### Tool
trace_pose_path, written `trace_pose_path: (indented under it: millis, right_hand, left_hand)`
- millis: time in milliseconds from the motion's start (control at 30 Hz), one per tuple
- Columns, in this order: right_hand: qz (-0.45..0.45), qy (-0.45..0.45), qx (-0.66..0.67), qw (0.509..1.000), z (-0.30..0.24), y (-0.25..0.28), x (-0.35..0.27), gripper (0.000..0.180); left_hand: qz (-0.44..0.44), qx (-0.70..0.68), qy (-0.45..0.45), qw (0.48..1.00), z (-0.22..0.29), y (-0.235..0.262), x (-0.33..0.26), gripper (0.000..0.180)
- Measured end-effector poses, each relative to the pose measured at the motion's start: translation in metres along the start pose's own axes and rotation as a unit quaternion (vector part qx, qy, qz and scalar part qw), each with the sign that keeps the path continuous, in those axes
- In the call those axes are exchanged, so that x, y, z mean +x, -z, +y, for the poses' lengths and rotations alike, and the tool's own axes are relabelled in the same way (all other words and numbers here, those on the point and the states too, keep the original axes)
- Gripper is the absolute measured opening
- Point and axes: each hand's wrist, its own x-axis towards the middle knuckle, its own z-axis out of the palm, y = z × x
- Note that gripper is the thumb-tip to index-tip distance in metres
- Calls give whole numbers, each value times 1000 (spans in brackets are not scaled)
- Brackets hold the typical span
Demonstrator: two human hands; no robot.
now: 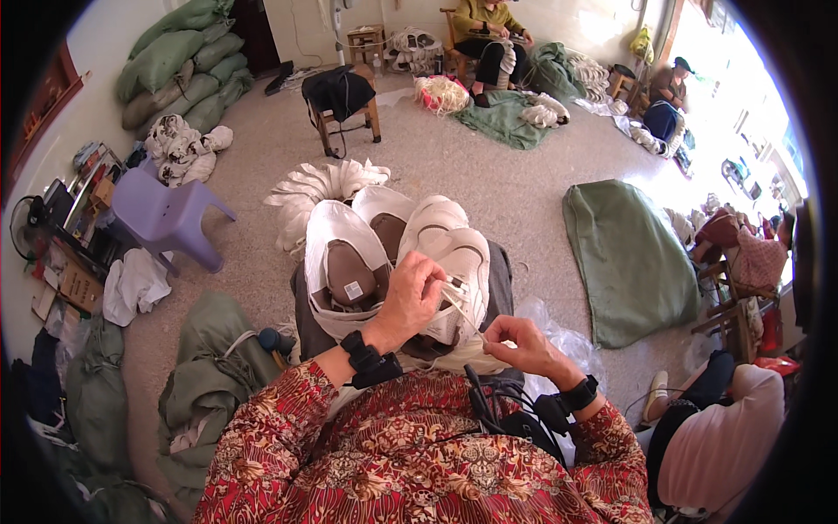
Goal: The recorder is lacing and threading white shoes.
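Observation:
A cream sneaker (470, 258) lies on my lap, its eyelets and laces facing up. My left hand (408, 297) is closed at the sneaker's lacing, its fingertips against the eyelet area. A pale shoelace (463, 315) stretches from there to my right hand (526, 348), which pinches it a little right of the sneaker. What the left fingertips grip is partly hidden, but the lace runs out from them. Beside the sneaker, to its left, sit white shoe uppers (319, 229) with brown insoles showing. A fan of nested cream shoe parts (323, 185) lies just beyond them.
A purple plastic stool (161, 205) stands left, near stuffed green sacks (214, 367). A flat green sack (624, 262) lies on the floor at right. Close on my right sits a person in a pale top (724, 437). Two other people work at the back.

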Motion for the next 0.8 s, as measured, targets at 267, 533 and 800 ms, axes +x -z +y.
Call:
trace_pose_path:
  millis: [267,533,800]
  right_hand:
    - [82,24,56,995,-22,-12,34,11]
    - [44,68,-135,988,-34,-6,18,11]
    - [84,107,-175,975,-23,-13,6,11]
  left_hand:
    - [32,137,-114,983,5,19,1,26]
    - [-1,121,-98,988,3,23,-6,27]
    - [3,202,-151,968,22,21,-10,27]
